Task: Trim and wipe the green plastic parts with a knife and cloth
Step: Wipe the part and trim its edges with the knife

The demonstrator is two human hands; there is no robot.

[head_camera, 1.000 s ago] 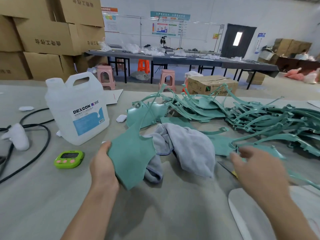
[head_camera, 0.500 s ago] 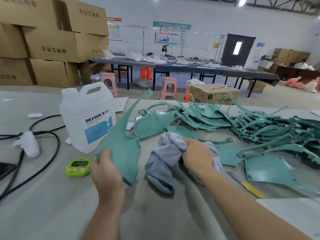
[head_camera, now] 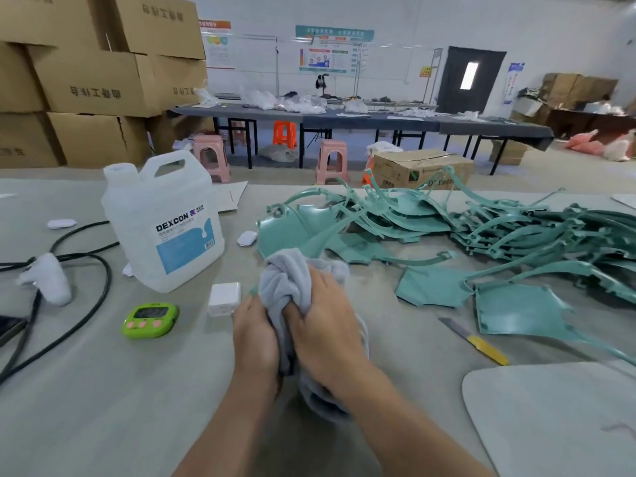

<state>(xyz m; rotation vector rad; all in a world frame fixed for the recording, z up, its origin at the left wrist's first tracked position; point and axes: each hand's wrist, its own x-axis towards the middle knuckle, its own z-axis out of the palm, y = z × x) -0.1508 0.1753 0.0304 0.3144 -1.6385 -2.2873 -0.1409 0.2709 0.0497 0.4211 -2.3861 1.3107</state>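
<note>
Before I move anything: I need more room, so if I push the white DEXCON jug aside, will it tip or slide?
The jug stands on a broad base, so it probably slides rather than tips. Its fill level is unreadable, so its weight is uncertain; push low. The black cable beside it may snag it.
</note>
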